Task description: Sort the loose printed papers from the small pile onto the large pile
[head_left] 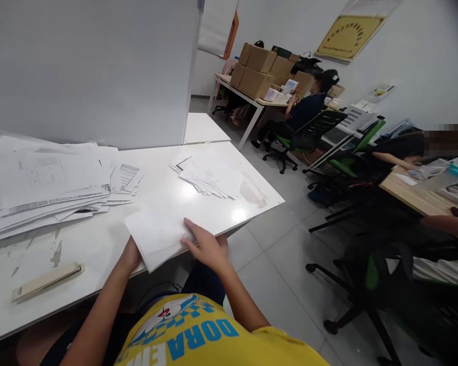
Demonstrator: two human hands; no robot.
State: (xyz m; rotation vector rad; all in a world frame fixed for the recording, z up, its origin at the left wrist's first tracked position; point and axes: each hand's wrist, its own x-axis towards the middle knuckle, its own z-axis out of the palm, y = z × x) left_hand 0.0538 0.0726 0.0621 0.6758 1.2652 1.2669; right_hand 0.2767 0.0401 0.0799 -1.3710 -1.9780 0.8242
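Note:
A folded or stacked piece of white paper is tilted over the front edge of the white table. My left hand grips its left edge, the fingers mostly hidden beneath. At the paper's right edge is my right hand, its thumb and index finger apart and resting at the sheet's surface. Behind it on the table lies a fanned pile of white sheets. To the left is a large untidy stack of printed papers. A long beige stapler lies near the table's front left.
A grey partition rises behind the table. Cardboard boxes stand on a far desk, where a person in dark clothing sits. Wheeled chairs and another desk with people beside it are on the right.

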